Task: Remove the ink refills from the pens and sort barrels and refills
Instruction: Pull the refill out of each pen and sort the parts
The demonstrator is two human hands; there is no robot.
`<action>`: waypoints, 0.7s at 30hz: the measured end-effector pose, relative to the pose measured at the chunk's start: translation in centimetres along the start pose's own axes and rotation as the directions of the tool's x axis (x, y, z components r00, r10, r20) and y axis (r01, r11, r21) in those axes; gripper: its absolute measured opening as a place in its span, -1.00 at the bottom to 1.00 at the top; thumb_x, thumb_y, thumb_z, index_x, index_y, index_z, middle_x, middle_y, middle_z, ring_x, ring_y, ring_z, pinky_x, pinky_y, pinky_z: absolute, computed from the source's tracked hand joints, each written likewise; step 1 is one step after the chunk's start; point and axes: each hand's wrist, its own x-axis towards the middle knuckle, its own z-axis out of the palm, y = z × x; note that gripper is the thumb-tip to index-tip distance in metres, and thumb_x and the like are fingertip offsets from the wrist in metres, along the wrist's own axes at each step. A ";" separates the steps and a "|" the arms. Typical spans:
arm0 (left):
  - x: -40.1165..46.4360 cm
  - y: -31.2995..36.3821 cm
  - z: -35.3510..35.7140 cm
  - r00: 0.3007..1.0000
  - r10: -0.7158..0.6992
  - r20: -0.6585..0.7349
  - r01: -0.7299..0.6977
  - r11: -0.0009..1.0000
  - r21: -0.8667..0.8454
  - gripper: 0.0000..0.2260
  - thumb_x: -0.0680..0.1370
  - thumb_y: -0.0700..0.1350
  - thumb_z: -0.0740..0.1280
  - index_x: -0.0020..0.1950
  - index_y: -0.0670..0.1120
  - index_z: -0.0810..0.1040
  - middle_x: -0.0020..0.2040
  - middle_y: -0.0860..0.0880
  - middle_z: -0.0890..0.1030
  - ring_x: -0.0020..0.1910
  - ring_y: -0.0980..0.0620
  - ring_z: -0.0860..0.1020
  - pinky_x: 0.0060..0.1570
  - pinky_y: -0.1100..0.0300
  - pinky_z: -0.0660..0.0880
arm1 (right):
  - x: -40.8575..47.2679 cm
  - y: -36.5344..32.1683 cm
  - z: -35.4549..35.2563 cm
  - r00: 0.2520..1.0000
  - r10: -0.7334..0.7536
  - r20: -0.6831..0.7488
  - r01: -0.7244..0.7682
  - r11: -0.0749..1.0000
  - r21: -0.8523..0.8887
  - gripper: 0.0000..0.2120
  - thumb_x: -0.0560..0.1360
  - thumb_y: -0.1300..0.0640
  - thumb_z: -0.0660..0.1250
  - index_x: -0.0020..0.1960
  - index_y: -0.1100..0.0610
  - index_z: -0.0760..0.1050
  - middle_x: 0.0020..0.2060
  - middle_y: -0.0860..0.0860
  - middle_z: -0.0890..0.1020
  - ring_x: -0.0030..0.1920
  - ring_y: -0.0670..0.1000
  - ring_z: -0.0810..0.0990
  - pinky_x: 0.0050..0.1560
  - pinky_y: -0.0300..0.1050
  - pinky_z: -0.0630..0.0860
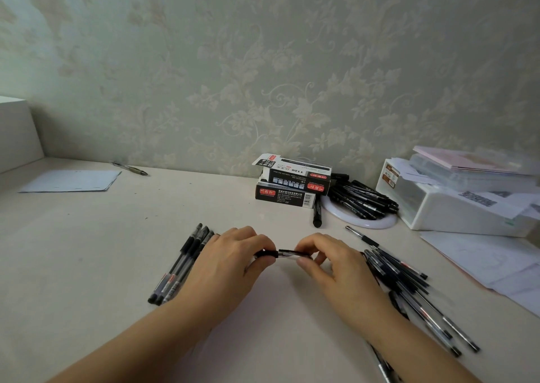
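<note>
A black gel pen (283,253) lies level between both hands above the table's middle. My left hand (230,261) grips its dark grip end, fingers curled round it. The clear barrel end is pinched by my right hand (330,261) between thumb and fingers. A small row of pens (178,268) lies side by side just left of my left hand. To the right of my right hand a larger loose pile of pens (409,283) spreads toward the table's front edge.
Two stacked pen boxes (292,182) stand by the wall. A heap of black pens (362,197) rests on a white round plate (377,224), one black marker (317,214) beside it. White storage box (455,204) and papers (491,260) at right; sheet (73,181) and pen (130,168) far left.
</note>
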 end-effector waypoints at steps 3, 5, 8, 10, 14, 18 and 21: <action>0.0 0.2 0.0 1.000 0.004 -0.006 -0.005 0.999 -0.046 -0.90 0.54 0.04 0.34 0.04 0.10 0.53 -0.15 0.16 0.50 -0.22 0.14 0.47 -0.18 0.11 0.46 | 0.0 -0.3 0.1 0.999 -0.035 -0.001 0.035 0.998 0.044 -0.92 0.54 0.14 0.37 -0.02 -0.03 0.57 -0.14 -0.18 0.59 -0.11 -0.12 0.54 -0.14 -0.37 0.39; -0.1 0.2 -0.1 1.000 -0.015 -0.013 0.014 0.996 -0.083 -0.83 0.52 0.05 0.36 0.04 0.12 0.42 -0.13 0.17 0.47 -0.24 0.14 0.47 -0.24 0.16 0.45 | 0.0 -0.4 0.0 1.000 -0.025 -0.014 0.026 0.994 0.109 -0.90 0.52 0.17 0.39 -0.01 -0.01 0.59 -0.16 -0.17 0.60 -0.12 -0.11 0.56 -0.13 -0.33 0.45; 0.0 0.3 -0.2 1.000 0.024 -0.004 -0.024 0.998 -0.066 -0.85 0.52 0.02 0.37 -0.07 0.11 0.40 -0.16 0.16 0.43 -0.25 0.18 0.43 -0.30 0.24 0.40 | -0.1 -0.4 -0.2 0.999 0.026 -0.032 -0.017 0.971 0.237 -0.87 0.48 0.23 0.44 -0.03 0.03 0.65 -0.18 -0.15 0.66 -0.13 -0.14 0.61 -0.09 -0.36 0.49; 0.0 0.4 -0.4 0.999 0.041 0.009 -0.040 0.997 -0.060 -0.88 0.52 0.00 0.38 -0.10 0.09 0.43 -0.18 0.16 0.43 -0.26 0.18 0.42 -0.31 0.24 0.38 | -0.2 -0.4 -0.2 0.997 0.081 -0.009 -0.074 0.943 0.324 -0.86 0.46 0.24 0.47 -0.05 0.03 0.68 -0.19 -0.14 0.69 -0.16 -0.17 0.64 -0.09 -0.38 0.51; 0.2 0.5 -0.6 0.998 0.056 0.018 -0.055 0.997 -0.063 -0.89 0.52 -0.02 0.38 -0.12 0.05 0.46 -0.19 0.16 0.44 -0.28 0.20 0.41 -0.32 0.23 0.38 | -0.1 -0.2 -0.4 0.990 0.136 0.020 -0.133 0.911 0.391 -0.86 0.45 0.23 0.48 -0.07 0.02 0.71 -0.25 -0.12 0.71 -0.20 -0.14 0.67 -0.07 -0.29 0.57; 0.3 0.6 -0.6 0.998 0.059 0.001 -0.059 0.997 -0.052 -0.89 0.53 -0.02 0.37 -0.14 0.03 0.46 -0.19 0.14 0.45 -0.29 0.16 0.41 -0.32 0.17 0.42 | 0.0 -0.3 -0.4 0.991 0.135 0.019 -0.132 0.909 0.395 -0.86 0.45 0.26 0.48 -0.07 0.06 0.72 -0.26 -0.08 0.72 -0.22 -0.12 0.67 -0.05 -0.23 0.60; 0.3 0.7 -0.7 0.997 0.070 -0.022 -0.071 0.996 -0.055 -0.88 0.53 -0.03 0.37 -0.15 0.01 0.46 -0.20 0.12 0.45 -0.30 0.10 0.42 -0.32 0.08 0.44 | 0.1 -0.3 -0.4 0.991 0.135 0.005 -0.125 0.903 0.411 -0.86 0.44 0.26 0.48 -0.08 0.05 0.72 -0.28 -0.09 0.71 -0.23 -0.12 0.66 -0.07 -0.25 0.58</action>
